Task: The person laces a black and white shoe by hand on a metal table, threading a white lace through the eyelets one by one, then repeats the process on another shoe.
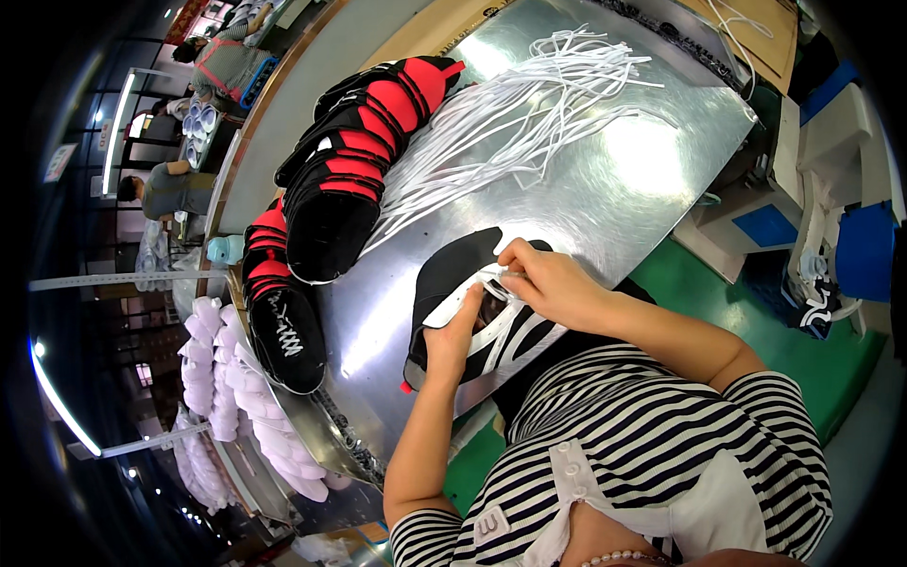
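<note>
Left hand grips black-and-white shoe upper; right hand pinched closed over its throat, held item unclear. Beyond both, steel table carries white laces.

Bright glare on shiny silver metal tabletop, hottest patch beyond the right hand. Long white tube lights far left of it; background there dim, soft. Hand itself well lit. Fisheye bends edges, rim goes black.

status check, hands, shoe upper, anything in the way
Left hand gripping black-and-white shoe upper. Right hand at its opening, grip unclear. White laces beyond, stacked black-and-red uppers to the left; neither blocking.
</note>
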A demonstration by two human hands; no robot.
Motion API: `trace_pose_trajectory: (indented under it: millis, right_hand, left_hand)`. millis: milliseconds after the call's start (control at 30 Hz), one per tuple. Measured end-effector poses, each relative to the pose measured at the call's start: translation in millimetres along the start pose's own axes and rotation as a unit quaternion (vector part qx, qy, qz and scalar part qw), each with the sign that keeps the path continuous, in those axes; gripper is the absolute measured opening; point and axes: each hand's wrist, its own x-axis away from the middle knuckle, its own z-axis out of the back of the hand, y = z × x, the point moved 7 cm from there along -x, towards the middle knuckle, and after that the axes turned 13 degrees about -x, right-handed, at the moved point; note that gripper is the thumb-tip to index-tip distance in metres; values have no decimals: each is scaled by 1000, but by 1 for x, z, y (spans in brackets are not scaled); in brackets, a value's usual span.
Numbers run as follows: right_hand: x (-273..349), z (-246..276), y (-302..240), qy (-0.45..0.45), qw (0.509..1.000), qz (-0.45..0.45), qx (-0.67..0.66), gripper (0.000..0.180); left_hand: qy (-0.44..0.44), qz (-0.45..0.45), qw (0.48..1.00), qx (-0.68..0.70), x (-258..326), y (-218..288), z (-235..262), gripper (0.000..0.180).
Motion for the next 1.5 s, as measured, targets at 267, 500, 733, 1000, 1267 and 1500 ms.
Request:
trace_pose_trajectory:
  millis: [267, 500, 733, 1000, 1267, 1500]
  right_hand:
    - [-11, -2, -3, -46, 991, -16, 127, 20]
    - [-14, -13, -15, -88, 983, 4, 160, 26]
    - [-13, -37, -28, -164, 965, 46, 197, 31]
    - [-22, 9, -42, -69, 979, -29, 190, 17]
    - [-17, -14, 2, 7, 992, 85, 95, 19]
    - [-24, -18, 8, 52, 978, 47, 199, 22]
  left_hand:
    - [4, -23, 1000, -14, 4, 1, 0, 17]
    - [-38, -81, 996, -4, 21, 9, -11, 26]
    - [-113, -78, 986, 99, 34, 7, -17, 25]
    - [-140, 39, 986, 78, 22, -15, -5, 27]
    - [-54, 73, 995, 47, 16, -9, -3, 38]
    - [-249, 78, 934, 244, 40, -7, 3, 15]
